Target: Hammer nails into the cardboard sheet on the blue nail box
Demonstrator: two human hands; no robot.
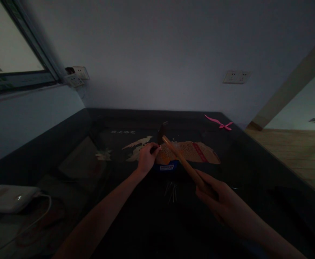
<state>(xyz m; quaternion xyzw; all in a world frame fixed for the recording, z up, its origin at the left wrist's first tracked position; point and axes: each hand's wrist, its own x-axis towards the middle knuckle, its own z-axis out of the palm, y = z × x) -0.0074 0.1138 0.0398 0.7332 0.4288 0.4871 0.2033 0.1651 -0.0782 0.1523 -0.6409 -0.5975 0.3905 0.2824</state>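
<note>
A hammer (179, 157) slants across the middle, its wooden handle gripped low down by my right hand (214, 194). Its dark head is up at the far end, right beside the fingertips of my left hand (147, 155). Those fingers are pinched together at the left end of a flat tan, speckled piece (184, 150) with a red band; whatever they hold is too small to make out. At the near side of that piece, an orange patch (163, 157) and a blue pack with a white label (167, 167) show. Several thin nails (173, 192) lie loose closer to me.
The dark, glossy table (146, 223) carries a painted bird and flowers. A pink ribbon (222, 125) rests near the back right corner. At left lies a white power bank (12, 198) with a cable. Wall sockets (236, 77) sit beyond the table.
</note>
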